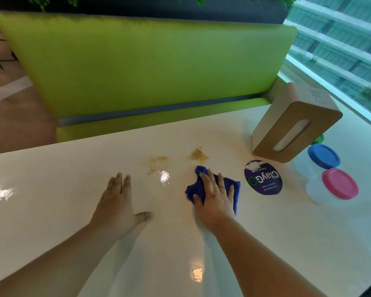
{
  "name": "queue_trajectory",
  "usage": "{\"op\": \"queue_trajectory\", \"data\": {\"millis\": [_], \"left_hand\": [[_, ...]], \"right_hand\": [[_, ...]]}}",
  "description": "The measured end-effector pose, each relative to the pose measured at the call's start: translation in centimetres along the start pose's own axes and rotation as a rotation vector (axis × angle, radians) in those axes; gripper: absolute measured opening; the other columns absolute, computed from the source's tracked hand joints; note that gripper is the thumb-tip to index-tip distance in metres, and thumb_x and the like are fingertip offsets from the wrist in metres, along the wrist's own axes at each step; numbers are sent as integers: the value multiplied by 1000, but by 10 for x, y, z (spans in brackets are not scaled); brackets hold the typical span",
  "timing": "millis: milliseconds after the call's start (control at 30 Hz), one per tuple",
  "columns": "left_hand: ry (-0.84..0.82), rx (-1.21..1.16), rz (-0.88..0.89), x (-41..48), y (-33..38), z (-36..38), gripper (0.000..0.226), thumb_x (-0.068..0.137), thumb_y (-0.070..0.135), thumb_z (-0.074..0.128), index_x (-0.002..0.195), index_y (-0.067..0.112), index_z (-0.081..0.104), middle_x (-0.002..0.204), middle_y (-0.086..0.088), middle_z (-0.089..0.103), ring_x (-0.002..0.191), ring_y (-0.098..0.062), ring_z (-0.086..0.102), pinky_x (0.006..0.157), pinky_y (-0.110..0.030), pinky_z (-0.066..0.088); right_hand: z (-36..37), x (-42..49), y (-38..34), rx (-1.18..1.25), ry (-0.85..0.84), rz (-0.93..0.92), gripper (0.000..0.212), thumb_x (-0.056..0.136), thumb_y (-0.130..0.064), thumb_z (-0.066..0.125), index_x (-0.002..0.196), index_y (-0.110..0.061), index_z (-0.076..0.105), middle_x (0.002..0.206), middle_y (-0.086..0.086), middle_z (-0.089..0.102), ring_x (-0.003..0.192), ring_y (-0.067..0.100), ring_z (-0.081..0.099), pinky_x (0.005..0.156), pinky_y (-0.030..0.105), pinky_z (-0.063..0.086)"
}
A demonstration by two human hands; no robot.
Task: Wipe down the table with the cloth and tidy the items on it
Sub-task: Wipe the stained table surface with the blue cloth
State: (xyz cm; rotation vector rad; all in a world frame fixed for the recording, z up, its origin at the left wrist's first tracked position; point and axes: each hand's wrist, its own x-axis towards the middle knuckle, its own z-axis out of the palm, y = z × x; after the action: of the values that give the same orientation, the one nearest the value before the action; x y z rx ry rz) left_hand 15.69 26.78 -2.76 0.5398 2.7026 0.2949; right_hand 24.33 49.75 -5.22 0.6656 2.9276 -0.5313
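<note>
A crumpled blue cloth (pixel 193 187) lies on the glossy white table (pixel 51 189), pressed flat under my right hand (pixel 216 198) with its fingers spread. My left hand (pixel 118 202) rests palm down on the table to the left, fingers apart, holding nothing. Beyond the cloth are brownish stains: one patch (pixel 197 154) just ahead of it and a smeared patch (pixel 156 163) further left. At the right stand two clear containers, one with a blue lid (pixel 323 156), one with a pink lid (pixel 340 183).
A wooden tissue box (pixel 296 123) stands at the back right, with something green partly hidden behind it. A round purple sticker (pixel 263 179) lies flat between cloth and containers. A green bench (pixel 137 67) runs along the table's far edge; a window is at right.
</note>
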Motion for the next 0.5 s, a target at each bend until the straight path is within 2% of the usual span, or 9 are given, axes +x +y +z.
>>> {"op": "queue_trajectory", "data": {"millis": [67,133,300,400,500], "left_hand": [[-38,7,-55,17,-7,-8,127,64,81,53,149,9,-9,157,-12,-16,146,-28,-9,119,-38,7],[-99,44,-66,30,-11,-13,133,60,84,52,148,7,-11,156,-14,-20,145,-31,-12,119,-40,6],[-212,136,-104,41,-3,-11,141,58,86,51,142,2,-25,150,-20,-32,141,-37,-22,118,-46,2],[-238,122,-121,41,-4,-9,139,61,84,51,141,3,-28,148,-19,-37,140,-36,-27,117,-46,-2],[-191,101,-101,38,-8,-5,138,60,85,50,142,4,-25,150,-17,-34,141,-34,-26,117,-45,-3]], "right_hand": [[-4,-3,16,-23,-2,-92,62,98,-37,35,151,-35,4,158,-17,-6,146,13,-11,118,41,-8],[-11,5,32,-41,9,-96,61,99,-35,32,151,-34,1,157,-18,-6,146,11,-10,118,37,-8],[-14,53,27,-88,21,199,61,99,-44,22,151,-30,-6,160,-8,-10,146,18,-13,117,45,-9],[-7,58,10,-117,-14,107,60,100,-44,19,150,-30,-10,159,-7,-15,146,20,-17,117,47,-9],[-8,48,20,-126,-1,-36,57,101,-40,19,150,-31,-9,159,-11,-14,145,14,-17,118,40,-9]]}}
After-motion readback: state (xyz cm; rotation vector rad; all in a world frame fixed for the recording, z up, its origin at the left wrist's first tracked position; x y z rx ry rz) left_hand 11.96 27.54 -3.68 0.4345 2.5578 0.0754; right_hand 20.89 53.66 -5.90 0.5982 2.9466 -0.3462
